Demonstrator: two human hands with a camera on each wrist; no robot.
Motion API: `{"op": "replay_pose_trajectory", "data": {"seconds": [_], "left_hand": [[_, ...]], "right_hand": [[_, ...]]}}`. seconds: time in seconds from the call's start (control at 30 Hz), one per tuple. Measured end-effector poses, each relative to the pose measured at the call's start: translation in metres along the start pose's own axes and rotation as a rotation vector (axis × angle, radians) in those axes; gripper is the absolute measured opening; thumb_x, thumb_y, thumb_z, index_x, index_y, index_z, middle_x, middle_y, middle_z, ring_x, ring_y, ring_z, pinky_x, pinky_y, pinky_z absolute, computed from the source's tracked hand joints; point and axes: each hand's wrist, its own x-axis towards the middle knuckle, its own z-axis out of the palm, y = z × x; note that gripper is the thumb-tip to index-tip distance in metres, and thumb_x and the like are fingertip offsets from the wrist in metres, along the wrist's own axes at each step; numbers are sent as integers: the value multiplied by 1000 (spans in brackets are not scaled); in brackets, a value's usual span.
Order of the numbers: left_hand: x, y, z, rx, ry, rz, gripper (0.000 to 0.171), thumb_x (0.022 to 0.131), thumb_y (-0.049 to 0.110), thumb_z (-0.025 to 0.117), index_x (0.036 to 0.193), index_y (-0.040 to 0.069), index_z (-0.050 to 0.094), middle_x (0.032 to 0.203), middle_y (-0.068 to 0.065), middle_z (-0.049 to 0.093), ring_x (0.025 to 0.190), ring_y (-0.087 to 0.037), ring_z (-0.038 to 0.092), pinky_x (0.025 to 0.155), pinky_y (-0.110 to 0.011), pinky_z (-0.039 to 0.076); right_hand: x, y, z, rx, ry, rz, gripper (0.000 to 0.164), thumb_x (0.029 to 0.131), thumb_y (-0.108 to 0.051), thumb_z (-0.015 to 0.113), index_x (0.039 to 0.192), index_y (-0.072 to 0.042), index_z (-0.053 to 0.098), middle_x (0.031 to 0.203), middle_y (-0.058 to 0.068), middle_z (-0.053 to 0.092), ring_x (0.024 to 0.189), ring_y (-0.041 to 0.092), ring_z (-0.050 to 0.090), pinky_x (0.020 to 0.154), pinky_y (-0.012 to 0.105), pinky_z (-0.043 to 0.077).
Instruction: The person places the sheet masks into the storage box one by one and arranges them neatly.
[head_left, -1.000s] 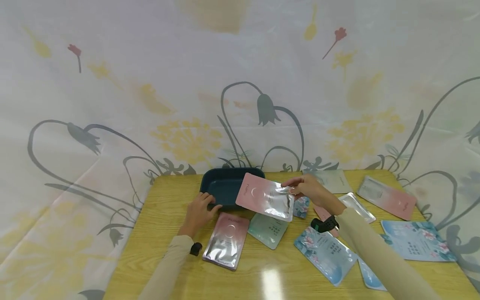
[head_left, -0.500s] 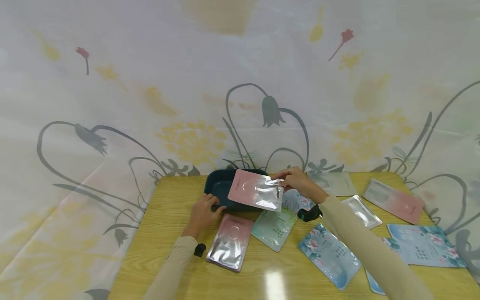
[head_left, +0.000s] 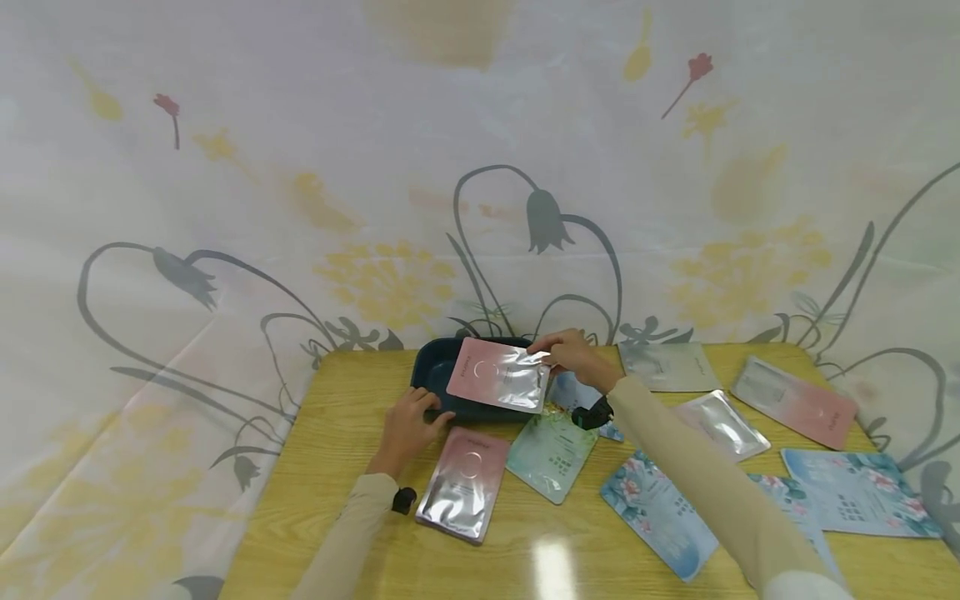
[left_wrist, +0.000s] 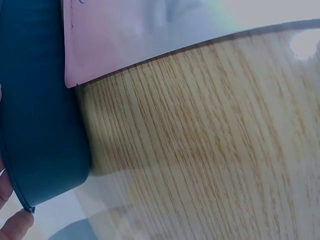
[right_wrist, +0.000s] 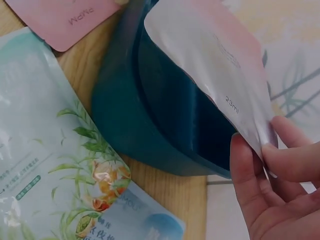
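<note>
My right hand (head_left: 573, 357) pinches a pink-and-silver sheet mask packet (head_left: 498, 375) by its silver end. The packet hangs over a dark teal plastic basin (head_left: 429, 371), covering much of its opening in the head view. In the right wrist view, thumb and fingers (right_wrist: 295, 165) squeeze the packet's edge, and it slants above the basin's inside. My left hand (head_left: 407, 425) holds the basin's near left corner, with fingertips (left_wrist: 17, 225) at the rim in the left wrist view. A similar pink-silver packet (head_left: 465, 483) lies on the table just in front of the basin.
A green packet with fruit print (head_left: 551, 458) lies beside the near pink one, overlapping a blue packet (right_wrist: 150, 215). Several more stand to the right: blue floral ones (head_left: 862, 492), a silver one (head_left: 723, 425), a pink-silver one (head_left: 798, 400) and a pale grey-green one (head_left: 671, 367). A patterned curtain (head_left: 375, 167) hangs behind.
My right hand has carried the pink-silver packet leftward, farther over the basin. My left hand keeps its hold on the corner. The head view has shifted slightly.
</note>
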Motion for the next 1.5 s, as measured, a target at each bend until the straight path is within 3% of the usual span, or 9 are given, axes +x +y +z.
{"op": "replay_pose_trajectory", "data": {"seconds": [0.23, 0.53, 0.8, 0.93, 1.07, 1.2, 1.33, 1.43, 1.5], "left_hand": [[-3, -2, -4, 0, 7, -6, 27, 74, 29, 82, 76, 9, 63, 76, 1, 55, 69, -16, 46, 59, -30, 47], [2, 3, -5, -33, -12, -34, 26, 76, 29, 80, 77, 8, 65, 76, -1, 58, 69, -15, 47, 60, -30, 47], [3, 2, -1, -25, -5, -36, 25, 75, 29, 81, 77, 9, 66, 77, 0, 59, 71, -16, 48, 62, -30, 47], [3, 1, -1, -39, -26, -49, 26, 77, 29, 79, 79, 7, 66, 77, -3, 59, 70, -17, 46, 62, -31, 46], [2, 1, -1, -34, -41, -59, 26, 78, 29, 79, 79, 6, 66, 77, -5, 60, 69, -17, 46, 61, -32, 46], [2, 1, 1, -35, -28, -50, 27, 77, 30, 79, 79, 6, 67, 77, -5, 60, 69, -17, 46, 60, -32, 46], [2, 1, 2, -40, -21, -47, 27, 77, 30, 80, 80, 6, 67, 77, -3, 59, 68, -16, 46, 59, -31, 46], [1, -1, 3, -45, -21, -52, 27, 77, 30, 80, 80, 6, 67, 77, -2, 59, 69, -16, 45, 60, -30, 45], [1, -2, 1, -42, -12, -56, 27, 76, 30, 80, 79, 7, 66, 77, -2, 59, 69, -16, 46, 60, -30, 46]], "right_hand": [[22, -1, 16, -29, 37, 5, 34, 87, 6, 42, 111, 4, 66, 127, 19, 55, 78, 19, 57, 68, 39, 53], [52, 9, 35, -78, 70, 1, 35, 80, 11, 43, 103, 6, 69, 104, 18, 63, 55, 15, 45, 53, 31, 50], [60, 15, 49, -195, 73, -78, 36, 79, 12, 39, 96, 7, 71, 95, 25, 65, 42, 9, 23, 45, 28, 34], [60, 14, 56, -338, 90, -151, 35, 74, 11, 41, 95, 9, 70, 96, 25, 65, 49, 14, 37, 49, 29, 36], [62, 19, 62, -488, 90, -215, 32, 73, 12, 47, 95, 10, 69, 96, 24, 66, 80, 30, 61, 68, 38, 51], [64, 26, 64, -564, 92, -226, 27, 73, 14, 51, 93, 11, 69, 92, 25, 66, 80, 32, 62, 71, 41, 52], [66, 30, 67, -621, 66, -176, 19, 71, 18, 49, 65, 0, 49, 66, 9, 42, 59, 19, 26, 58, 35, 27], [66, 29, 68, -695, 46, -193, 17, 73, 17, 52, 66, 1, 52, 69, 8, 44, 58, 20, 37, 57, 33, 34], [65, 24, 67, -727, 27, -222, 14, 74, 16, 52, 79, 9, 63, 80, 17, 57, 73, 30, 53, 66, 39, 46]]}}
